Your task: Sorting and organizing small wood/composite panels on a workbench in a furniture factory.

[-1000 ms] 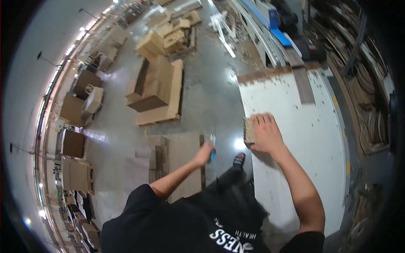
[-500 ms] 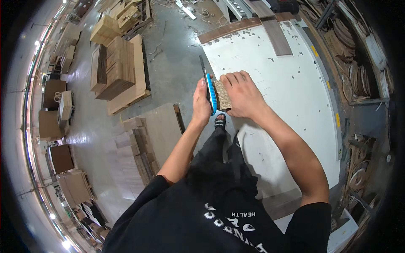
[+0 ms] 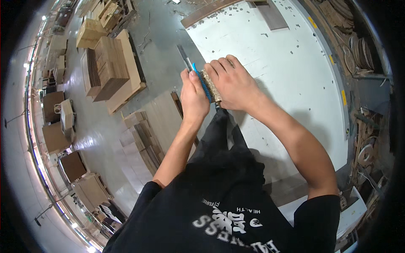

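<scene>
My left hand is closed round a blue snap-off utility knife, the thumb lying along its handle. A long dark blade sticks out of it, pointing away and to the left. My right hand grips a small block of particleboard, its rough chip face showing between the hands. The knife's handle lies along the left side of the block; whether they touch I cannot tell. Both hands are held in front of me at the left edge of a white worktable.
A brown board piece and scattered grey chips lie on the worktable. On the floor to the left are panels stacked on a pallet and a low stack of boards. Coiled edging rolls fill a rack on the right.
My hands have moved a little to the left and away from me, with the knife and block still held. The blade now tilts further left. My view has shifted as well.
</scene>
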A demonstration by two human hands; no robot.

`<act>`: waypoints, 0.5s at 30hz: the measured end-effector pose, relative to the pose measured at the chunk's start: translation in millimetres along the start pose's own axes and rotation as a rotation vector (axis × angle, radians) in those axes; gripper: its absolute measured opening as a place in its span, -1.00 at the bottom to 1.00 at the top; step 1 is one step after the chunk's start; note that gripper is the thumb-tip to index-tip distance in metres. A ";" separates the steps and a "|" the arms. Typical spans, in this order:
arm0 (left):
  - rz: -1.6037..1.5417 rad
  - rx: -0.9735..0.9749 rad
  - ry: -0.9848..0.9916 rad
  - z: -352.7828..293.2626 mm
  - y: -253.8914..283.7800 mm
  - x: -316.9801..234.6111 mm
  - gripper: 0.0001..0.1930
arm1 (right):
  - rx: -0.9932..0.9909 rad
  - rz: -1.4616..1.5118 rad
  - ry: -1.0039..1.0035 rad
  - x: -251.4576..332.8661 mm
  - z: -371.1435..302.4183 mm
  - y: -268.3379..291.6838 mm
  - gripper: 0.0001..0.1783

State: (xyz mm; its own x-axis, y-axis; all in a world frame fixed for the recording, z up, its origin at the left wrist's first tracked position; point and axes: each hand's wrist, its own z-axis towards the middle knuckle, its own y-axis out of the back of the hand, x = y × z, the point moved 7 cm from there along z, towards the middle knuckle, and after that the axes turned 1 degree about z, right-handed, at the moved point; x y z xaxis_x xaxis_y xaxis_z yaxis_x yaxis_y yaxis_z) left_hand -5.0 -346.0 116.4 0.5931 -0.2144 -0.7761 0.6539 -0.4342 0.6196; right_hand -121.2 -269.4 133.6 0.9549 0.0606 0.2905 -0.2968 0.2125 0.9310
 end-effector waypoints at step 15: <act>-0.701 0.110 0.172 -13.4 13.0 50.3 -0.52 | 0.054 -0.034 -0.009 4.2 6.2 6.5 0.30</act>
State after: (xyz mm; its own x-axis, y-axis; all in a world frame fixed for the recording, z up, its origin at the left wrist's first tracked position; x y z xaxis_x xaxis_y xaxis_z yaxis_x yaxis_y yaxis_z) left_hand 39.7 -350.6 87.0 0.1235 0.2831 -0.9511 0.8615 -0.5062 -0.0388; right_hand -119.2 -273.8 142.2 0.9646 0.0458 0.2598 -0.2638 0.1613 0.9510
